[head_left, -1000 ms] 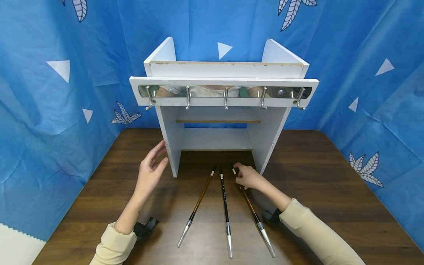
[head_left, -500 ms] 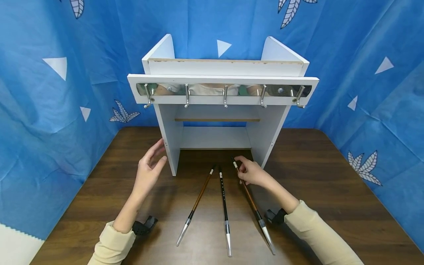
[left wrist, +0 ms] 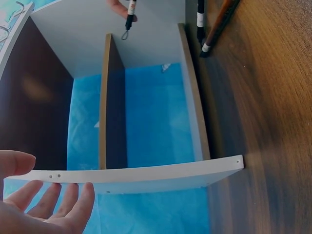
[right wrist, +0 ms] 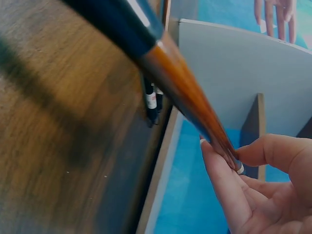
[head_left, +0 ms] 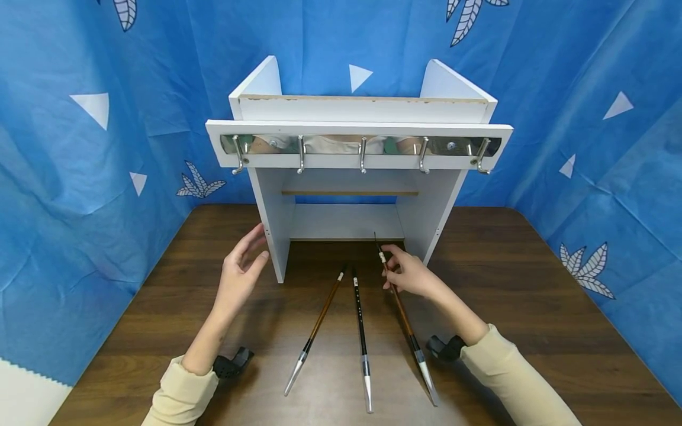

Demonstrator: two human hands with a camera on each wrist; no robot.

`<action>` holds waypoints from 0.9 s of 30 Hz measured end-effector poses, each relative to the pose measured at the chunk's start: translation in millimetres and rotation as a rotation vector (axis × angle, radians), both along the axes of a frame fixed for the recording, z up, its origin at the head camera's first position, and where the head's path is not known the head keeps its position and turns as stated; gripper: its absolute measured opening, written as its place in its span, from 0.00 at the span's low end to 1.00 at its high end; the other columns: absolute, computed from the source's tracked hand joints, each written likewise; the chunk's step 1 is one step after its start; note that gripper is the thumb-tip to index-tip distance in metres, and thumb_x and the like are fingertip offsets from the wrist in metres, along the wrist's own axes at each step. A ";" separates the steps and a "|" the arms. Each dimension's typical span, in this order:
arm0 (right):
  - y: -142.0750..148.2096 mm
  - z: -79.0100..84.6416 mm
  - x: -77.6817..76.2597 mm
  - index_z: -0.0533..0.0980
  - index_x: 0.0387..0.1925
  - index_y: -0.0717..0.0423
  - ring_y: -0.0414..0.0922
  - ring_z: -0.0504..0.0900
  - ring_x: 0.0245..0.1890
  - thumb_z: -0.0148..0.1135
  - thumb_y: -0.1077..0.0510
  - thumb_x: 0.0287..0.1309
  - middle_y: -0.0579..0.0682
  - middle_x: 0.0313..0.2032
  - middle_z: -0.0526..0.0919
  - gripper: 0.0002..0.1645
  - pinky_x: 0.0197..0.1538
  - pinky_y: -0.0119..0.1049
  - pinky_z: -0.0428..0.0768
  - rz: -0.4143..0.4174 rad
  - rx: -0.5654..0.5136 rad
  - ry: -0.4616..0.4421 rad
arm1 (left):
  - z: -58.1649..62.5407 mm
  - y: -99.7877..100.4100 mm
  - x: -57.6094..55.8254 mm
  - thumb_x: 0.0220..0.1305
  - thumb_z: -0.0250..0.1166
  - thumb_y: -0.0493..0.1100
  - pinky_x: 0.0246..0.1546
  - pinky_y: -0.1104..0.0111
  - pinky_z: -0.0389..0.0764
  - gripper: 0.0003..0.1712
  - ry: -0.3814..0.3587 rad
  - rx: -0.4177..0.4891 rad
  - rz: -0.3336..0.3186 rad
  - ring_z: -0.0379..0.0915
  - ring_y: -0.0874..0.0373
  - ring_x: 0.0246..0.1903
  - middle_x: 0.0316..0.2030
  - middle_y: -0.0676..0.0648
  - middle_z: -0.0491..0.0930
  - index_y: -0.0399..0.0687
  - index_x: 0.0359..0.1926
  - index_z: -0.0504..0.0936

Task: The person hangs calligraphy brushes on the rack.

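My right hand (head_left: 412, 273) pinches a brown calligraphy brush (head_left: 402, 310) near its white-banded handle end, thumb against fingers. The handle end with its small loop is raised toward the rack's opening, and the capped tip slants down toward the front. In the right wrist view the brown handle (right wrist: 187, 90) runs down to my fingertips. My left hand (head_left: 240, 278), fingers extended and slightly bent, is at the left side panel (head_left: 272, 231) of the white rack. In the left wrist view its fingers (left wrist: 73, 204) lie along the panel's outer face, with the thumb above the edge.
A second brown brush (head_left: 322, 319) and a black brush (head_left: 361, 331) lie on the wooden table (head_left: 511, 307). The rack's front rail (head_left: 359, 128) carries several metal hooks (head_left: 363, 155). Blue patterned cloth (head_left: 133, 207) surrounds the table's back and sides.
My right hand has closed on the right brown brush and lifted its handle end upward and toward the rack. The left hand has stayed at the side panel.
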State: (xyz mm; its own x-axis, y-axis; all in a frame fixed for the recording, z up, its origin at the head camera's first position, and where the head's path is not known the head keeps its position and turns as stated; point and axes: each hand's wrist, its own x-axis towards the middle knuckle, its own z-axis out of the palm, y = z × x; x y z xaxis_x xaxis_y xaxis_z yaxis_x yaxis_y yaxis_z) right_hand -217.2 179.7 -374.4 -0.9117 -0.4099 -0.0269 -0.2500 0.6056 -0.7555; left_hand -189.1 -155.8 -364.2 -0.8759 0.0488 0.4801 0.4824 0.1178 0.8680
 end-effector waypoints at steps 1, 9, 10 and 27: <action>0.8 1.8 0.9 0.51 0.64 0.61 0.46 0.81 0.25 0.49 0.67 0.56 0.57 0.36 0.74 0.34 0.25 0.44 0.77 0.002 -0.013 0.000 | -0.1 0.0 -0.2 0.62 0.52 0.32 0.46 0.79 0.69 0.27 0.001 0.000 0.000 0.62 0.51 0.57 0.59 0.46 0.64 0.46 0.63 0.62; 6.1 13.5 6.9 0.46 0.67 0.50 0.50 0.81 0.30 0.48 0.68 0.57 0.58 0.38 0.72 0.39 0.28 0.47 0.77 -0.017 -0.099 -0.007 | -0.1 -0.4 -1.4 0.62 0.52 0.31 0.46 0.79 0.69 0.27 -0.001 0.005 -0.003 0.61 0.50 0.57 0.59 0.45 0.64 0.45 0.62 0.62; 6.9 14.4 7.6 0.45 0.67 0.49 0.50 0.81 0.30 0.48 0.68 0.57 0.58 0.38 0.72 0.40 0.28 0.47 0.77 -0.016 -0.110 -0.004 | -0.1 -0.2 -1.3 0.62 0.52 0.31 0.46 0.79 0.69 0.27 -0.002 0.004 -0.003 0.61 0.50 0.57 0.60 0.45 0.64 0.45 0.63 0.62; 18.8 51.4 33.3 0.45 0.68 0.47 0.49 0.82 0.30 0.47 0.73 0.55 0.60 0.36 0.73 0.43 0.25 0.39 0.77 -0.029 -0.202 0.160 | -0.6 -1.4 -1.2 0.62 0.53 0.32 0.46 0.79 0.70 0.27 0.002 0.004 -0.004 0.62 0.50 0.56 0.59 0.46 0.64 0.46 0.62 0.63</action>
